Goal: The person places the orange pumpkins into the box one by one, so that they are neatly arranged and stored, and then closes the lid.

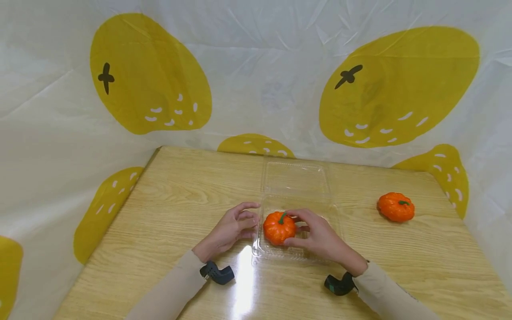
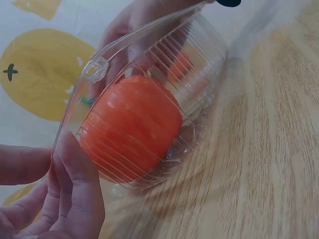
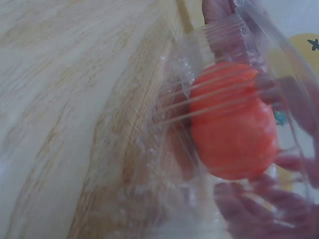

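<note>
The likeliest trouble is a shift of the clear plastic clamshell container [image 1: 262, 252] at the lower middle of the frame: its walls look thin and light, so a sideways push from the right hand [image 1: 322, 235] could skid it across the glossy wooden tabletop [image 1: 192, 191], particularly if the left hand [image 1: 228, 227] slackened. Pinching too hard might also flex the rim. The round orange pumpkin [image 1: 279, 229] could roll inside the base once released, as its sides are curved, and its green stem [image 1: 282, 218] could snag a lifting finger. The lid [image 1: 296, 175], folded back towards the upper middle, might swing if the base were jolted.

The pumpkin sits within the base, towards its left side. The right fingers and thumb grasp it from the right, the index finger beside the stem and the thumb at the lower right; the right wrist view is blurred, so how firmly they press is hard to judge. The left fingers pinch the container's left rim, just beside the pumpkin, with the plastic wall between. Another orange pumpkin [image 1: 396, 207] lies at the right of the frame, well apart from both hands.
</note>
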`<state>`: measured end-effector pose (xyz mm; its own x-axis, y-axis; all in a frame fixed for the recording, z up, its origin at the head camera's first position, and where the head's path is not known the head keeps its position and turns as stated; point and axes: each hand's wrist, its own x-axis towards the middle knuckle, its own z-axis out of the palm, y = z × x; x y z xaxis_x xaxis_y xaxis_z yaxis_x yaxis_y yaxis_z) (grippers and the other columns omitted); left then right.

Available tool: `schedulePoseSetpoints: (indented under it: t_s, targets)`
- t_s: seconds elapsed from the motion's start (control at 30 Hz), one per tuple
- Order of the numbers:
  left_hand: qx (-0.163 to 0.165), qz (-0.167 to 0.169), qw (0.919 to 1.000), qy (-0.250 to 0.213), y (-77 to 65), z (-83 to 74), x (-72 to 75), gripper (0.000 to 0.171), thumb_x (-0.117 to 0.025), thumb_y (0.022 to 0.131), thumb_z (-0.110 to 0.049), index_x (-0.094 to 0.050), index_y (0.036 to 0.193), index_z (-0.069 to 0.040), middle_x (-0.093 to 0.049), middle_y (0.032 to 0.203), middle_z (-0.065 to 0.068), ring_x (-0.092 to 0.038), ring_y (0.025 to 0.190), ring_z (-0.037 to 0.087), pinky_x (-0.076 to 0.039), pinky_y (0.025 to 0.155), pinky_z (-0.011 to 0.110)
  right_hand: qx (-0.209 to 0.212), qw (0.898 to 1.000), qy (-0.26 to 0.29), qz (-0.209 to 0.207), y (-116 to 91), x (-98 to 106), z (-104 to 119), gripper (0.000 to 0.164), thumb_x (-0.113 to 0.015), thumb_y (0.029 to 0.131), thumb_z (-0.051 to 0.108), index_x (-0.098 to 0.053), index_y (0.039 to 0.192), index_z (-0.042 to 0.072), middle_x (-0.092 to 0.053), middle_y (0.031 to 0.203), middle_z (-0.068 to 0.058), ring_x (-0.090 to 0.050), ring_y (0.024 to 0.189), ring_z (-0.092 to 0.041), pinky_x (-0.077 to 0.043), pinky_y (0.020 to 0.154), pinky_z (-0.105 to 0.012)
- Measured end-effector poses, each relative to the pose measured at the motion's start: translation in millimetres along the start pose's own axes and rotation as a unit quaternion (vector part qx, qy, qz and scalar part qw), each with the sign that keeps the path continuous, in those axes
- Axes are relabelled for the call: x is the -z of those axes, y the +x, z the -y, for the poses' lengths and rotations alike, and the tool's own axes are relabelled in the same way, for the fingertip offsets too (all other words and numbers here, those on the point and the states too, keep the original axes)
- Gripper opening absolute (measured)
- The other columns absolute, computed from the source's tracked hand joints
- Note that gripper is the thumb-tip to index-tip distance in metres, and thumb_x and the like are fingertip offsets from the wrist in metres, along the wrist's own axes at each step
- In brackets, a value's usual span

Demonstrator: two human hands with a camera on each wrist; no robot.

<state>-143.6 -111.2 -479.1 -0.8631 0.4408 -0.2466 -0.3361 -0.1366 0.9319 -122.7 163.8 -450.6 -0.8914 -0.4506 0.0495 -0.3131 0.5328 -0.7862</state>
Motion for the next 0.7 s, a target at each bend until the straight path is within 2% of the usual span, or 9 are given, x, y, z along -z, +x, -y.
schedulePoseSetpoints:
  t_s: [0.13, 0.3, 0.7]
  targets:
    - [-0.002, -0.003, 1.0000, 0.000, -0.4, 0.1, -0.2, 0.050, -0.060, 0.101, -0.003, -0.045, 0.149, -0.004, -0.062, 0.104, 0.000, -0.061, 0.086, 0.012, -0.058, 0.075, 0.026, -0.005, 1.000, 0.005, 0.007, -3, 3, -1, 0.066, -0.087, 0.084, 0.029, -0.059, 0.140, 0.009, -0.064, 0.134, -0.013, -0.068, 0.119, -0.033, -0.062, 0.096, -0.041]
    - [-0.002, -0.006, 1.0000, -0.003, -1.0, -0.4, -0.2, 0.049, -0.060, 0.100, -0.003, -0.047, 0.148, -0.006, -0.062, 0.104, 0.000, -0.061, 0.086, 0.012, -0.058, 0.074, 0.026, -0.007, 1.000, 0.010, 0.005, -8, 9, 0, 0.067, -0.086, 0.085, 0.028, -0.057, 0.142, 0.006, -0.062, 0.137, -0.016, -0.068, 0.119, -0.036, -0.061, 0.096, -0.043]
    - [0.002, -0.002, 1.0000, -0.003, -1.9, -2.7, -1.6, 0.050, -0.059, 0.101, -0.002, -0.045, 0.149, -0.006, -0.062, 0.104, -0.001, -0.062, 0.087, 0.012, -0.059, 0.076, 0.027, -0.003, 0.999, -0.012, -0.038, -24, 29, 5, 0.064, -0.085, 0.086, 0.028, -0.059, 0.140, 0.005, -0.063, 0.138, -0.018, -0.066, 0.119, -0.039, -0.063, 0.090, -0.041]
